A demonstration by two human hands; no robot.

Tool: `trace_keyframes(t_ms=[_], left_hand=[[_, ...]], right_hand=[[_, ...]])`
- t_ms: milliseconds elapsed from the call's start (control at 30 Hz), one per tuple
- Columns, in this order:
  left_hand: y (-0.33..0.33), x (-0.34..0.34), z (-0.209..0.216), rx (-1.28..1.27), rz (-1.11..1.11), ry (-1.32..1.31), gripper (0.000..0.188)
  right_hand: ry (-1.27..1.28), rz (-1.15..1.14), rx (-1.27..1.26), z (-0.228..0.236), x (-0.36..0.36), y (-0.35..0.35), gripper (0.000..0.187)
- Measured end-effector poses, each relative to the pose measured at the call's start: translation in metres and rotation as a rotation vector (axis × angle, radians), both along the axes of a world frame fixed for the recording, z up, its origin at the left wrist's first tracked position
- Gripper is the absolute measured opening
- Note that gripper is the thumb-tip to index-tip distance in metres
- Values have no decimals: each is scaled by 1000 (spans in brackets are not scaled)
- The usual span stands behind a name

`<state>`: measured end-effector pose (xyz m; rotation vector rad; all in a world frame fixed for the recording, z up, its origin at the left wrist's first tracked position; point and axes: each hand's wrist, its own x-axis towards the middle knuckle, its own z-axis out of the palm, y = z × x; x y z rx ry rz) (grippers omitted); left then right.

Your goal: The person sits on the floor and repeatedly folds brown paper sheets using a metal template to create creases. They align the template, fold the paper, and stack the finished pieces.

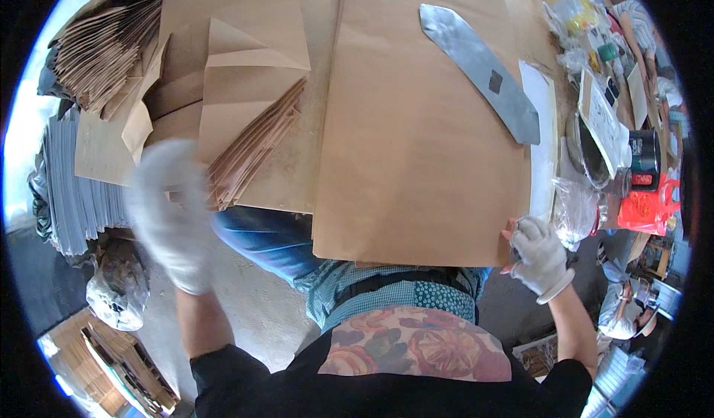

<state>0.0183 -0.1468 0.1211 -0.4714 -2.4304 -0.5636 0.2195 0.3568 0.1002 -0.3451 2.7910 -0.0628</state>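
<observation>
Both hands well apart, in white gloves. Left hand at the left of the frame, very blurry, near the low end of the folded brown papers; cannot tell how open, or if holding or touching anything. Right hand at the lower right of the frame, fingers curled in, bare tips by the right edge of the big brown sheets; seems to be touching, but cannot tell if pinching.

Looks like paper work partway through, with folded pieces at left and flat sheets in the middle. Seems to call for a steady right hand at the edge and a soft left hand, so as not to crease anything.

On top of the sheets, in the upper right of the frame, a long grey plate with a dark square. Under it all, the tan surface. Far in the upper left, a fat fan of brown paper. Off to the right, white paper, a clear plastic bag and a red bag.
</observation>
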Motion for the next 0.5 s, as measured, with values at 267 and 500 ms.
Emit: trace_keyframes(t_ms=[267, 500], left_hand=[[51, -15, -86, -184, -615, -610, 25], [127, -15, -102, 75, -63, -442, 41]], right_hand=[[332, -403, -397, 2, -55, 50, 13], [705, -1049, -768, -83, -98, 42, 32]])
